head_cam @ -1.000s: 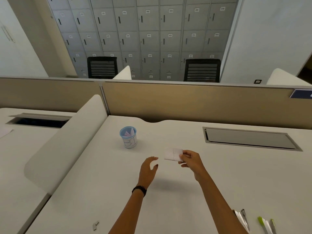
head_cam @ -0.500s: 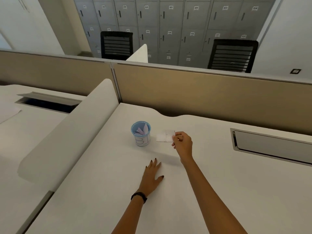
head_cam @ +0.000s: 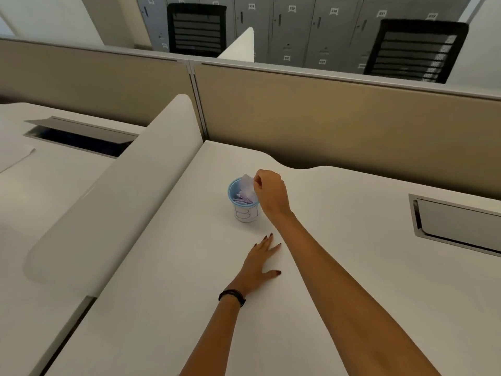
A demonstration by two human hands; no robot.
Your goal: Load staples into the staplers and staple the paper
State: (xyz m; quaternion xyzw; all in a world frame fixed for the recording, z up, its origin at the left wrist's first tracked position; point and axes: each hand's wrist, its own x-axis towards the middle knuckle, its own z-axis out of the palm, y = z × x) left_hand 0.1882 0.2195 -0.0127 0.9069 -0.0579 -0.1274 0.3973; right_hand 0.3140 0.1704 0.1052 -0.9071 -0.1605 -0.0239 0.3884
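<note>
Paper [head_cam: 247, 183], a small white folded piece, sits pinched in the right hand [head_cam: 271, 195], whose grip is closed on its edge. The piece is right over the mouth of a little cup [head_cam: 243, 200] and seems to dip partly inside it. The cup has a blue rim and white sides with blue lines drawn on them. It stands upright on the white tabletop [head_cam: 352, 267], near the back edge. More folded bits of paper, pale purple and white, lie inside the cup. The right arm reaches far forward across the tabletop to get there. The left hand [head_cam: 260, 264] lies flat on the tabletop, palm down, closer to the person than the cup. Its grip is apart, with the fingers spread and nothing in it. The nails on that hand are dark, and a dark band [head_cam: 232, 296] goes around the wrist. A tan wall panel [head_cam: 325, 118] stands along the back of the tabletop. A silver flap [head_cam: 458, 226] is set into the tabletop on the right side. Behind the panel are two black chairs [head_cam: 196, 28] and rows of gray lockers [head_cam: 298, 28].
</note>
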